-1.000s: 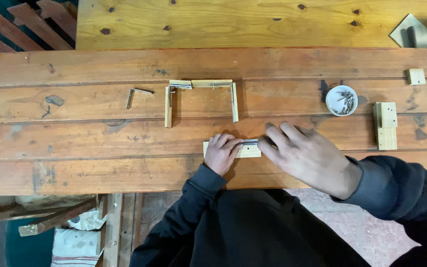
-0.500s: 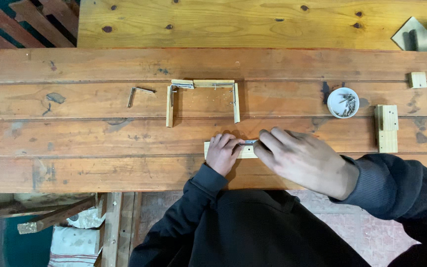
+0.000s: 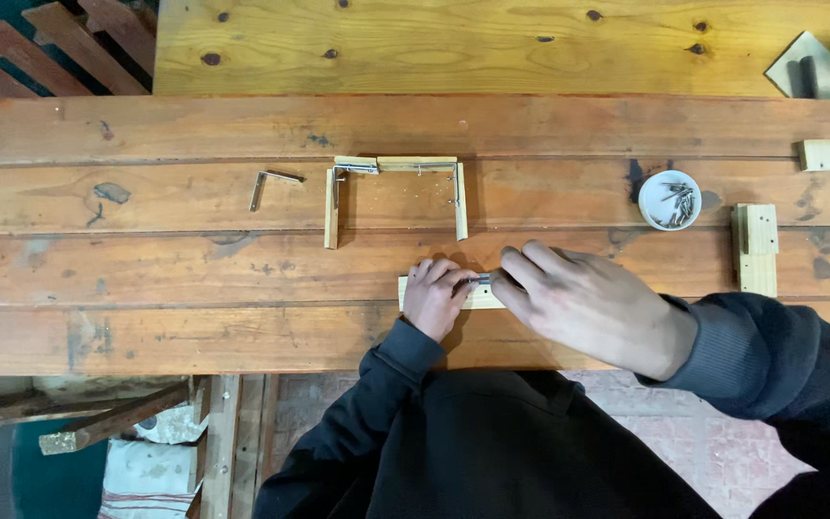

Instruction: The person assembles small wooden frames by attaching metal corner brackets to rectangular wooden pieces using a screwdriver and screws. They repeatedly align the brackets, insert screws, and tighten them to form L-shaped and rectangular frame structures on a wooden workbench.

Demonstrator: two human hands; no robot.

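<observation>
Two hands are meeting at a small metal piece (image 3: 483, 279) on a short wooden strip (image 3: 413, 291), lower centre of the frame. Left hand (image 3: 434, 296) is pressing the strip down on the worktop (image 3: 194, 317); right hand (image 3: 583, 303) is pinching the piece. Keeping the strip flat and steady seems important.

Pale wood strip (image 3: 413, 292), flat, small metal bracket (image 3: 483, 280) atop

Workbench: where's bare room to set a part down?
Free: the workbench far plank, and the near-left planks left of the left hand. Tight: around the three-sided wooden frame and loose bracket, and between screw cup and wooden block, by the right hand.
</observation>
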